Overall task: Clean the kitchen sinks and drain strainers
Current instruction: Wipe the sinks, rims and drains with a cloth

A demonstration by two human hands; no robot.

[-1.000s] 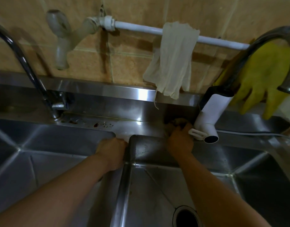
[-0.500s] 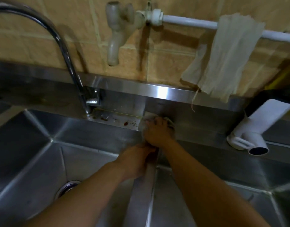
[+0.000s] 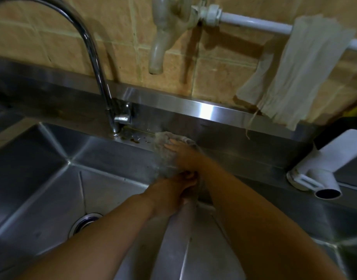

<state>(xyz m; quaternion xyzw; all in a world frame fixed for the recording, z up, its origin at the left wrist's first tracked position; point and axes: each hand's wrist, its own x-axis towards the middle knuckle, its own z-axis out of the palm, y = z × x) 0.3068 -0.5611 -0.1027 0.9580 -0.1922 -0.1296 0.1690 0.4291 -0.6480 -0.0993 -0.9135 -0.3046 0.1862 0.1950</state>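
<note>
A: Start with the big pieces. Where is the work happening?

B: On the steel double sink (image 3: 42, 178). Its left basin fills the view from nine to six o'clock, with the drain strainer (image 3: 83, 223) at about seven. The divider (image 3: 173, 239) between the basins runs from six o'clock up toward centre.

A: And the ledge behind?

B: The back ledge (image 3: 133, 139) carries brown specks and smears, just at the foot of the curved faucet (image 3: 93, 63), toward eleven o'clock from centre.

A: The hands?

B: The right hand (image 3: 185, 152) lies on a grey cloth (image 3: 163, 150) on that ledge, fingers laid fairly straight and pressing down, a spread grip rather than a pinch. The left hand (image 3: 173, 190) rests on the top of the divider, just below the cloth; its fingers look curled over the edge, though blur makes that uncertain.

A: So which step?

B: Likely wiping the ledge, the basins and strainer yet to come. The next move probably calls for sliding the cloth toward nine o'clock, over the specks, with firm pressure.
</note>
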